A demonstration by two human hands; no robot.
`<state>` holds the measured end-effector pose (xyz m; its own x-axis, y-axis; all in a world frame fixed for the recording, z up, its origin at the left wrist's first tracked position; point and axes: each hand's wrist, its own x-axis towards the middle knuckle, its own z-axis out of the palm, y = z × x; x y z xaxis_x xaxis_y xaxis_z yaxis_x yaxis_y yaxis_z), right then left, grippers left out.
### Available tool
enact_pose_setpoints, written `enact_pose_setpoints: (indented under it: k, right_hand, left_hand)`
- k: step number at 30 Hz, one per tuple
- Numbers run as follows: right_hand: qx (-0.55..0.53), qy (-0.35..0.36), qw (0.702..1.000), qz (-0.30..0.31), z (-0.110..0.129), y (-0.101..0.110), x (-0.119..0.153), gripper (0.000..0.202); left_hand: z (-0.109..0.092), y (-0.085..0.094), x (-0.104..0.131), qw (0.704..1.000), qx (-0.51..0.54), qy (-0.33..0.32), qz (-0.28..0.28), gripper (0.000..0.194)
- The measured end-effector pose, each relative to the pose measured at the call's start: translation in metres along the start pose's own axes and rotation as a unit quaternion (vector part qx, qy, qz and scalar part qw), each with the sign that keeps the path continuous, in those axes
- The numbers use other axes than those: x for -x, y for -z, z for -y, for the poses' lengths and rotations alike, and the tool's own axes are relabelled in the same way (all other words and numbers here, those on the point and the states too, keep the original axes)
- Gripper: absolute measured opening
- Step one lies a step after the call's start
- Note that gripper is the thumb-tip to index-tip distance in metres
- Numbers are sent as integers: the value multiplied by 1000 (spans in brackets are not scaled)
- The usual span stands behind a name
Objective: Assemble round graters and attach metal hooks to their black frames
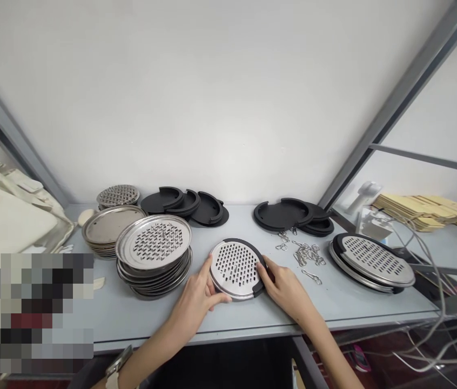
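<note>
Left hand (200, 292) and right hand (282, 282) hold a round grater (233, 266).
Gripped at opposite edges, it is at the table's (240, 226) near middle, between stacked metal plates (153, 262) at left and metal clips (307, 253) at right.

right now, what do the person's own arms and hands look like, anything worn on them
The left hand and right hand are bare, with no gloves. No sleeve shows on either forearm. A watch with a metallic-looking case and a pale strap sits on the left wrist; no watch or band shows on the right.
</note>
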<state>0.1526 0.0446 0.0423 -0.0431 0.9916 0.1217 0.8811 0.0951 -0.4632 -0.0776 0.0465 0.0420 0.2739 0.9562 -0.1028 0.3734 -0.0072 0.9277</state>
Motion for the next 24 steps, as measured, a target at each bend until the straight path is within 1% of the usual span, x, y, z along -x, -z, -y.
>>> enact_pose_setpoints:
  k: [5,9,13,19,24]
  right_hand:
    - [-8,1,1000,2,1,0,-1,47]
    - [-20,1,1000,8,-1,1,-5,49]
    - [-25,10,1000,17,-3,2,-12,49]
    - [-48,32,998,14,-5,2,-16,49]
    - [-42,32,998,16,-5,3,-16,50]
  left_hand:
    - [-2,-1,3,1000,-22,-10,-10,98]
    - [2,-2,6,999,-42,-14,-8,96]
    - [11,0,10,998,-60,-13,0,83]
    - [18,5,15,995,-91,-38,-5,59]
    - [19,5,12,995,-89,-39,-7,53]
